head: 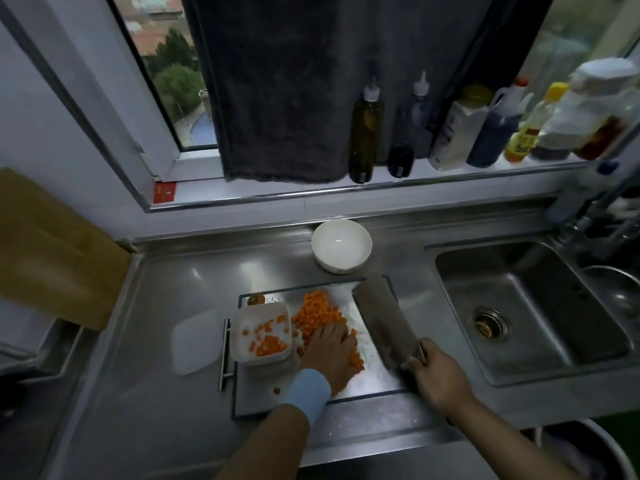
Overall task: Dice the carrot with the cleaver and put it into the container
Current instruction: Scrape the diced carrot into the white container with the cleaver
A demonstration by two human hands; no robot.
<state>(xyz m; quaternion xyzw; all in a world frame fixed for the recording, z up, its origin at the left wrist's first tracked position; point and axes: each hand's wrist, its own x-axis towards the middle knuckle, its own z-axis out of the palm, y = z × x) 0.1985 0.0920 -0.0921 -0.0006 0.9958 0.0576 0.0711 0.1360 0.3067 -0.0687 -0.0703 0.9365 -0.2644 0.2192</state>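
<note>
A pile of diced carrot lies on the steel cutting board. My left hand rests flat on the near part of the pile, fingers spread toward the far side. At the board's left edge stands a white square container holding some carrot dice. My right hand grips the handle of the cleaver, whose broad blade lies tilted over the board just right of the pile. A carrot end piece sits at the board's far left corner.
A white bowl stands behind the board. The clear lid lies left of the container. A steel sink is to the right. Bottles line the windowsill. A wooden board leans at the left.
</note>
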